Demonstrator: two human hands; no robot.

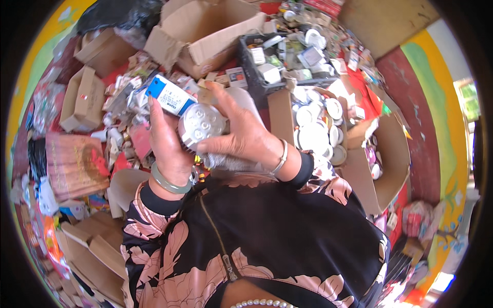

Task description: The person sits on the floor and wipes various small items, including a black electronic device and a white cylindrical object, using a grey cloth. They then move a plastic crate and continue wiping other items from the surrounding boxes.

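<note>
Between my two hands, in front of my chest, is a round silver LED spotlight bulb, its face with several small lenses turned up. My right hand grips the bulb from the right, with the thumb along its lower edge and the index finger stretched beyond it. My left hand is closed around a small blue and white cardboard box, which sticks out past the fingers and touches or overlaps the bulb's upper left side. Most of the left fingers are hidden behind the box and bulb.
A carton of white round lamps stands right, beside another open carton. Beyond are a black crate of mixed items and a large open carton. Small boxes and scrap cover the left; a brown carton lies lower left.
</note>
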